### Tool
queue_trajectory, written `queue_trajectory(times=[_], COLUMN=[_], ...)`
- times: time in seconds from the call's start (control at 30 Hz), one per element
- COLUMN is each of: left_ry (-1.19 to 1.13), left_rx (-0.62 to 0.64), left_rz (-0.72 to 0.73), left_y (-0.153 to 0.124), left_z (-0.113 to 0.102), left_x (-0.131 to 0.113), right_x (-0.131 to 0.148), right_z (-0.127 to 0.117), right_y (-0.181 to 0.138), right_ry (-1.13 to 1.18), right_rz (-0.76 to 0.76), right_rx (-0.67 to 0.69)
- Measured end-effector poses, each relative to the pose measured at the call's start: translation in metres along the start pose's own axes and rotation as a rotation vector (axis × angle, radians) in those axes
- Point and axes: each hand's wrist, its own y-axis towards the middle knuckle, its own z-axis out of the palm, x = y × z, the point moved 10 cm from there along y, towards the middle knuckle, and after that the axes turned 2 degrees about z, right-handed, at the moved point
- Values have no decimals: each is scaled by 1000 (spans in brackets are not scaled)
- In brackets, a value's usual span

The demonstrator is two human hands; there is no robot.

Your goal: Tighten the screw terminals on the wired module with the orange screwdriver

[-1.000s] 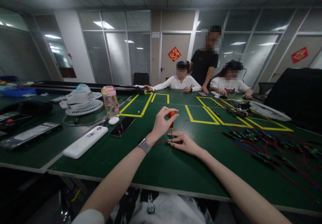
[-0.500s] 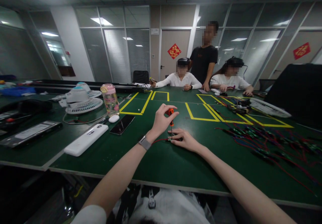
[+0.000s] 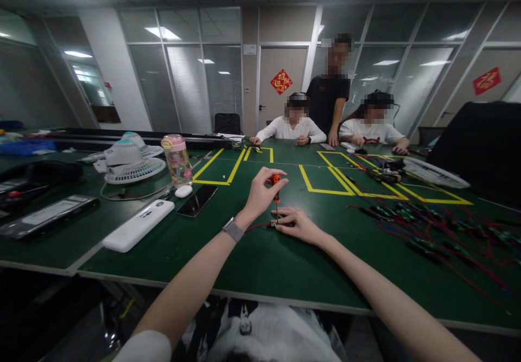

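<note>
My left hand (image 3: 260,192), a watch on its wrist, is curled around the orange-and-black handle of a screwdriver (image 3: 277,183). The screwdriver stands upright, its thin shaft pointing down at a small wired part (image 3: 274,223) on the green table. My right hand (image 3: 299,227) rests on the tabletop with its thumb and fingers closed about that small part, holding it at the shaft's lower end. A red wire (image 3: 257,226) runs from the part to the left, passing behind my left wrist. The exact kind of the part is too small to make out.
To the left lie a phone (image 3: 197,201), a white power bank (image 3: 139,225), a white earbud case (image 3: 183,191), a bottle (image 3: 178,161) and a fan (image 3: 134,172). Tangled wires (image 3: 439,232) spread on the right. Yellow tape outlines mark the table (image 3: 228,275). Several people are across it.
My hands, the screwdriver and the small part keep nearly the same place. Across the table, a seated person's hand has come lower, onto the tabletop. The view has shifted slightly.
</note>
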Motion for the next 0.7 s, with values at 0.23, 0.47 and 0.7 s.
queue_trajectory(times=[0.23,0.47,0.7], left_ry=[-191,-1,-218], left_rx=[121,16,111], left_rz=[-80,-11,-123], left_y=[0,0,-2], left_z=[16,3,17], left_x=[7,-1,12], right_x=[-2,-1,0], right_z=[1,0,0], right_y=[0,0,0], right_ry=[10,7,9], right_rz=[-2,6,-3], right_rx=[-2,-4,2])
